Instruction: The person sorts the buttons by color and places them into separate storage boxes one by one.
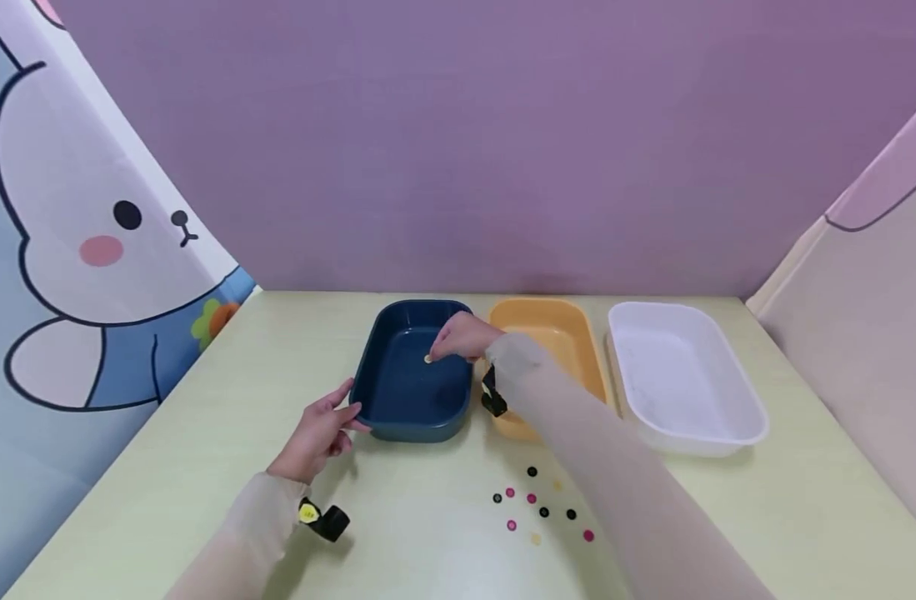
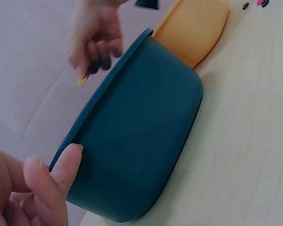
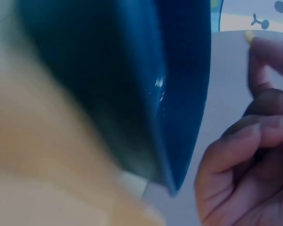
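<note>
Over the dark blue plastic tray [image 1: 405, 392], my right hand [image 1: 463, 336] pinches a small yellow button [image 1: 427, 359] between thumb and forefinger. In the right wrist view the same button [image 3: 248, 36] shows at the fingertips, with the other fingers curled beneath. My left hand [image 1: 322, 433] holds the tray's near left corner by the rim. From the left wrist, a fingertip [image 2: 74, 155] lies against the outer wall of the blue tray [image 2: 137, 127]. On the table, near the right forearm, lie several loose buttons [image 1: 531, 499] in black, pink and pale yellow.
A yellow-orange tray [image 1: 543, 315] stands close to the right of the blue one, partly hidden by the right sleeve. Farther right is a white tray [image 1: 683, 375]. A purple backdrop [image 1: 458, 150] rises behind the table [image 1: 412, 517], and a cartoon-printed cloth [image 1: 75, 183] hangs at left.
</note>
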Demonstrator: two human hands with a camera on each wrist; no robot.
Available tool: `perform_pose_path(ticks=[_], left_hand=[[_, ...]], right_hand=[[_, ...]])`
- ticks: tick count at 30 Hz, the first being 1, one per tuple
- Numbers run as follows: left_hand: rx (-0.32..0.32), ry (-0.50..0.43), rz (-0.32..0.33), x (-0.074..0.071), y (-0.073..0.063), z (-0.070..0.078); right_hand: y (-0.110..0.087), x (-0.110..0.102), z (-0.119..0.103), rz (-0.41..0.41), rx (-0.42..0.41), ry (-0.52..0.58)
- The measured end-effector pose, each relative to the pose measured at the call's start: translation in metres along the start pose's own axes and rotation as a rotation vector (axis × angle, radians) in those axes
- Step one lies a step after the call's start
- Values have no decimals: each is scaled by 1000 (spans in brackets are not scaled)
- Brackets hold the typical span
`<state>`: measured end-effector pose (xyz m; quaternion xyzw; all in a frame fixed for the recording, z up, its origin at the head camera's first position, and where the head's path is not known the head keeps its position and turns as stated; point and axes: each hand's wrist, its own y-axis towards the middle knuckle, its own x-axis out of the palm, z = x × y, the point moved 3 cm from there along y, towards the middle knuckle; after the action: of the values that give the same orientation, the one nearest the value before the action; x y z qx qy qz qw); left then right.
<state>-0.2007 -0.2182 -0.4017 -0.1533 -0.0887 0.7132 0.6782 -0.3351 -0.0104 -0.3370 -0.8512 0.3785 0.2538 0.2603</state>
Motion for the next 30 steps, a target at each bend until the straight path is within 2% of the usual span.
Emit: perform_pose_path(ticks=[5, 9, 15, 23, 30], left_hand=[[0, 5, 30, 9, 6, -1], [10, 2, 25, 9, 6, -2], [8, 13, 33, 6, 3, -5], [20, 7, 26, 7, -1, -3], [21, 12, 42, 9, 0, -3]], right_hand=[[9, -3, -7, -55, 66, -129], [19, -2, -12, -43, 102, -184], [37, 10, -11, -15, 120, -191], [41, 22, -14, -15, 151, -225], [55, 29, -8, -38, 188, -172]])
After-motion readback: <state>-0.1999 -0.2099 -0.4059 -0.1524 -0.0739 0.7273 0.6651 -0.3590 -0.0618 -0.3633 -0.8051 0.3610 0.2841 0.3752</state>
